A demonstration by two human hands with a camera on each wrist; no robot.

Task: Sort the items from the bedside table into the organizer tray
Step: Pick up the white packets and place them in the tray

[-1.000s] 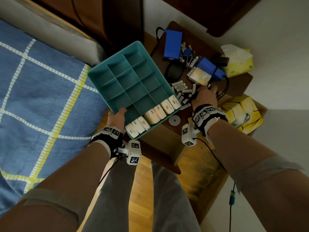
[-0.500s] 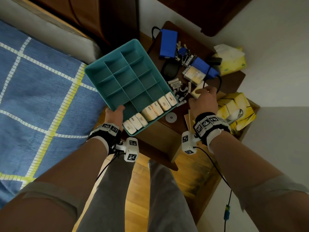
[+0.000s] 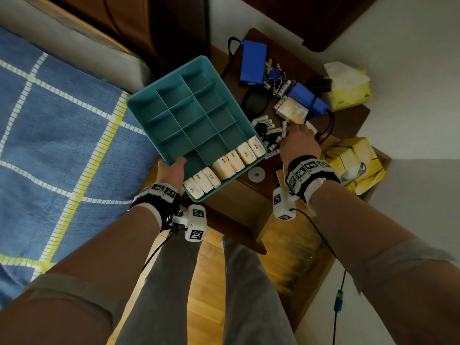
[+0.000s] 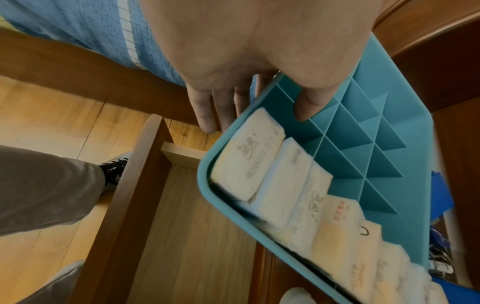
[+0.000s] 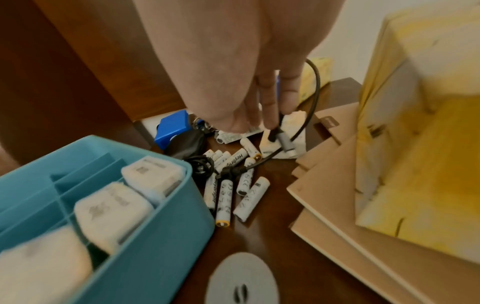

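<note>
One row of organizer tray [image 3: 174, 105] filled with tissue packs [image 3: 234, 161]; batteries [image 5: 228, 185], keys waiting. I'm seeing left hand [image 3: 171, 170] gripping tray rim, right hand [image 3: 297, 143] fingers [image 5: 270, 107] extended, touching cable [image 5: 309, 111].

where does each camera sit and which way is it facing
Head: worn on the head, looking down at tray, table and bed; both forearms, hands and legs show.
Left wrist: on the left wrist, looking along the left hand at the tray it grips and an open drawer; a leg and shoe show.
Right wrist: on the right wrist, looking along the right hand at batteries; fingers at a cable.
All three share the tray and its tissue packs.
</note>
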